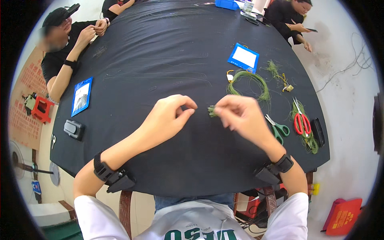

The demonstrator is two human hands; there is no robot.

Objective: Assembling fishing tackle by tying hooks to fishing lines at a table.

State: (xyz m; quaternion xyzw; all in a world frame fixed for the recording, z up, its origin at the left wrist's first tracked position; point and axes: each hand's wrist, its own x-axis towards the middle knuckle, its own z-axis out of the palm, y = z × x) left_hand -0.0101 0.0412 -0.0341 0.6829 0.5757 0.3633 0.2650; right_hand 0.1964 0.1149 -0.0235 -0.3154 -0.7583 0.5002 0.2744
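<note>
My left hand (174, 114) is above the middle of the black-covered table (168, 168), thumb and forefinger brought together in a pinch; anything between them is too fine to make out. Facing it is my right hand (242, 118), slightly blurred, with curled fingers and the thumb pressed in. A small bunch of short green strands (212, 111) shows right beside the right fingertips; I cannot tell if they touch it. Beyond the right hand lies a loose coil of green line (265, 90). Green-handled scissors (281, 130) rest by my right wrist.
Red-handled scissors (302, 122) lie on more green strands (312, 143) beside a black case (318, 132). Blue-edged packets (244, 57) (82, 96) lie far right and left. A grey-black device (74, 130) sits left. A co-worker (60, 60) works at the left edge; another (286, 20) holds a phone.
</note>
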